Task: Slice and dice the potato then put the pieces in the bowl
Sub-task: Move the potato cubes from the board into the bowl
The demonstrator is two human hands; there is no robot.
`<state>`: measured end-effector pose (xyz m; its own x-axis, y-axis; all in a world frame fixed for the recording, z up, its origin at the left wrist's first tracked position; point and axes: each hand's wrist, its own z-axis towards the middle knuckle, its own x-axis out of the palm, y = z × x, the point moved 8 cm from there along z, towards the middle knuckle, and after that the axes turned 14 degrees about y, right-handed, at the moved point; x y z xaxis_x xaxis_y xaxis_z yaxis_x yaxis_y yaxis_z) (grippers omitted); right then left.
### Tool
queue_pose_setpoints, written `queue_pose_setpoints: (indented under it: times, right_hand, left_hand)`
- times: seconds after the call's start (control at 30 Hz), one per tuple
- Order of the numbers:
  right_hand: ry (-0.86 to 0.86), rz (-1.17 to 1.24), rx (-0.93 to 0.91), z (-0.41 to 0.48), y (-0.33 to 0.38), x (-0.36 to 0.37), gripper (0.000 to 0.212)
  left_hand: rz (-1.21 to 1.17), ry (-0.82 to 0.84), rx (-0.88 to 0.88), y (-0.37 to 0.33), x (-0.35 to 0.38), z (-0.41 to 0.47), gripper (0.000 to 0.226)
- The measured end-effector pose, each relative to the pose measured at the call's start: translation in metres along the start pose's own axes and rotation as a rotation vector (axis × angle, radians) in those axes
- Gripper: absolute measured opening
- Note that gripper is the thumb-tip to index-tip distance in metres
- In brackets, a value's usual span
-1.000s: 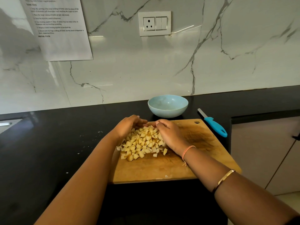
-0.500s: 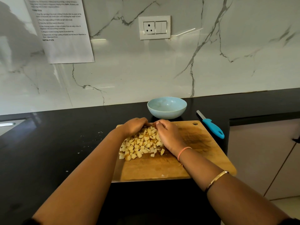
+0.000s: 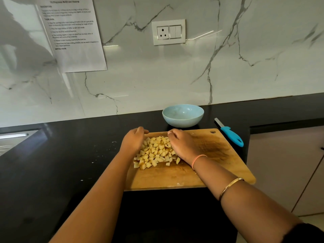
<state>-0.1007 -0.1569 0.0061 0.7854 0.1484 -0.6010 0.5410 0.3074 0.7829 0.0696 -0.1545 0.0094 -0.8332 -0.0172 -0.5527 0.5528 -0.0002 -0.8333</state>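
Note:
A heap of diced potato lies on the left half of the wooden cutting board. My left hand cups the heap's left side and my right hand cups its right side. The fingers of both hands curl in around the pieces. A small gap shows between the fingertips at the far edge of the board. The light blue bowl stands empty just behind the board. A blue-handled knife lies on the counter to the right of the board.
The black counter runs along a marble wall bearing a socket and a taped paper sheet. A sink edge shows at far left. Pale cabinet fronts drop away at right. Small white crumbs dot the counter left of the board.
My fingertips, which met behind the heap, have drawn slightly apart. The heap, bowl and knife stay where they were.

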Motion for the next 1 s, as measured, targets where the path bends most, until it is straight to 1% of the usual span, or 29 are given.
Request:
queue_pose_setpoints:
  times: [0.13,0.23,0.33,0.47,0.67,0.73,0.87,0.93,1.0]
  right_hand:
    - [0.083,-0.125,-0.005,-0.001,0.003,0.009,0.037]
    - [0.134,-0.195,-0.027,-0.001,0.008,0.012,0.034]
    - [0.145,-0.161,-0.048,0.001,0.011,0.011,0.032]
    - [0.119,-0.041,-0.068,0.005,0.01,0.011,0.031]
    - [-0.118,0.259,0.029,0.008,0.002,0.012,0.027]
    - [-0.164,0.354,0.056,0.008,-0.001,0.01,0.026]
    - [-0.204,0.457,0.073,0.003,0.0,0.008,0.024]
    - [-0.215,0.505,0.087,-0.002,0.004,0.006,0.022]
    - [-0.212,0.602,0.129,-0.004,0.005,0.004,0.022]
  left_hand:
    - [0.102,0.046,-0.063,0.007,0.018,-0.006,0.037]
    - [0.221,0.05,-0.016,-0.01,0.029,-0.01,0.047]
    - [0.262,0.047,0.014,-0.022,0.036,-0.011,0.048]
    - [0.197,-0.01,0.019,-0.026,0.04,-0.006,0.041]
    - [-0.096,-0.174,0.033,-0.027,0.045,-0.007,0.031]
    - [-0.164,-0.214,0.038,-0.028,0.045,-0.008,0.032]
    - [-0.275,-0.289,0.023,-0.025,0.048,-0.016,0.035]
    - [-0.328,-0.322,-0.005,-0.029,0.048,-0.024,0.034]
    - [-0.391,-0.339,-0.027,-0.035,0.049,-0.03,0.031]
